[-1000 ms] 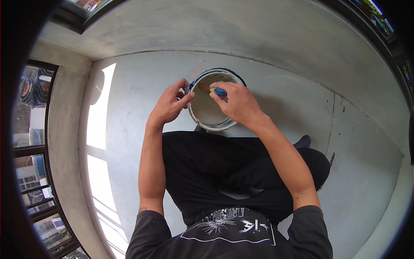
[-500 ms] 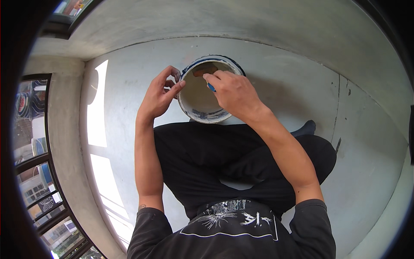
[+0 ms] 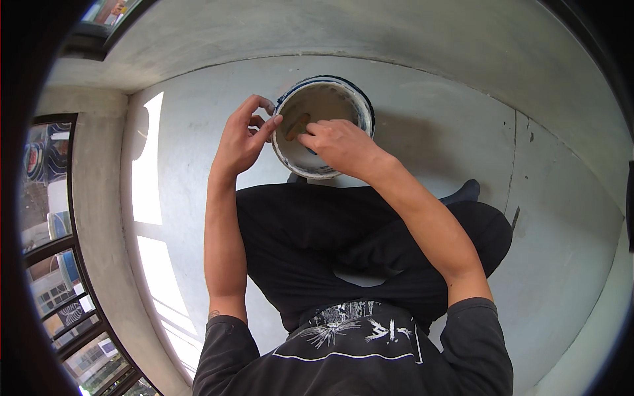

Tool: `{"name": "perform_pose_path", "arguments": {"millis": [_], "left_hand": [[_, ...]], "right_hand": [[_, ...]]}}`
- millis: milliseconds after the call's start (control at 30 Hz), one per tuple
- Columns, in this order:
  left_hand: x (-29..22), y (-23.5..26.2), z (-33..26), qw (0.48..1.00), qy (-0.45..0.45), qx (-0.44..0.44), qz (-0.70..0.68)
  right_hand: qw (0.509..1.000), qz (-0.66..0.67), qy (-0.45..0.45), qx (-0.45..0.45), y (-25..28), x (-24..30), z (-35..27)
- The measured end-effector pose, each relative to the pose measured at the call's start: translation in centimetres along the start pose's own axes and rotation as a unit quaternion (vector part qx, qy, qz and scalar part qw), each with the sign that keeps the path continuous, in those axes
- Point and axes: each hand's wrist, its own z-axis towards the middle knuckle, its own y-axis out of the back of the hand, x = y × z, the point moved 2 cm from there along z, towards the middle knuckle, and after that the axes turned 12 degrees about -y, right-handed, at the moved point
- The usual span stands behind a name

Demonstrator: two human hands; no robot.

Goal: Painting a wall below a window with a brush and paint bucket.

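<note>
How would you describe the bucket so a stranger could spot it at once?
On the grey floor, just beyond the seated person's black trousers, stands the bucket. The left hand is at its left edge; the right hand is over its opening with a brown tool. It's the only round, open thing there, its smeared pale rim partly edged dark blue.

My trousers (image 3: 297, 224) were black and my shirt (image 3: 396, 376) charcoal, printed in white. White streaked with dark blue ringed the bucket (image 3: 317, 175), its inside a dull grey-beige; the tool (image 3: 298, 124) I held was orange-brown. The floor (image 3: 561, 218) showed pale blue-grey, the wall (image 3: 317, 30) mottled grey.
</note>
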Motion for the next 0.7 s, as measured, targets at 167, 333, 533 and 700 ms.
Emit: {"name": "perform_pose_path", "arguments": {"millis": [167,333,533,700], "left_hand": [[0.1,-0.2,0.0,1.0,-0.005,-0.011,0.003],[0.4,-0.1,-0.2,1.0,-0.002,-0.014,0.01],[0.1,-0.2,-0.2,0.999,-0.029,-0.018,0.029],[-0.4,-0.5,0.3,0.997,-0.053,-0.005,0.048]], "right_hand": [[0.997,0.072,-0.02,0.02,1.8,-0.2,-0.4],[0.983,0.175,-0.061,0.0,5.2,-0.8,-1.4],[0.984,0.143,-0.097,-0.05,3.9,-1.4,-1.1],[0.993,0.024,-0.047,-0.106,0.2,0.0,-0.5]]}}
